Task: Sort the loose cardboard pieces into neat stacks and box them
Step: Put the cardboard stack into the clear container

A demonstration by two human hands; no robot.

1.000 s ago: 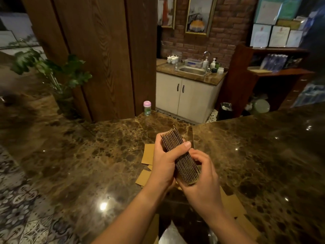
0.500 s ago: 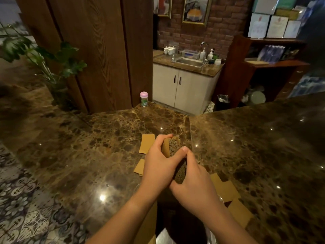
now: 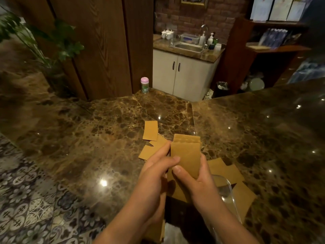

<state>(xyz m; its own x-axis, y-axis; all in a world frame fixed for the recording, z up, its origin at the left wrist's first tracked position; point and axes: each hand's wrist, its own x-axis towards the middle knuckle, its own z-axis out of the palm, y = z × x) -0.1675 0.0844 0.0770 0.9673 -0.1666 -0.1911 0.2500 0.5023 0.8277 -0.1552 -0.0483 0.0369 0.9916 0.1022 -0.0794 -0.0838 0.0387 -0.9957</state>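
Note:
Both hands hold a stack of brown cardboard pieces upright over the marble counter, its flat face turned toward me. My left hand grips the stack's left edge, thumb across the face. My right hand grips its lower right side, thumb on the front. Loose cardboard pieces lie flat on the counter: one beyond the stack, others to the left and to the right. An open cardboard box sits below my hands, mostly hidden by them.
A clear plastic container lies at the right of my right wrist. A small pink-capped jar stands at the counter's far edge. Wooden panels, a plant, a sink cabinet and shelves lie beyond. Patterned floor tiles show at the left.
The stack has turned from showing its corrugated edges to showing its flat face, and my hands have lowered it toward the counter. The camera tilted down.

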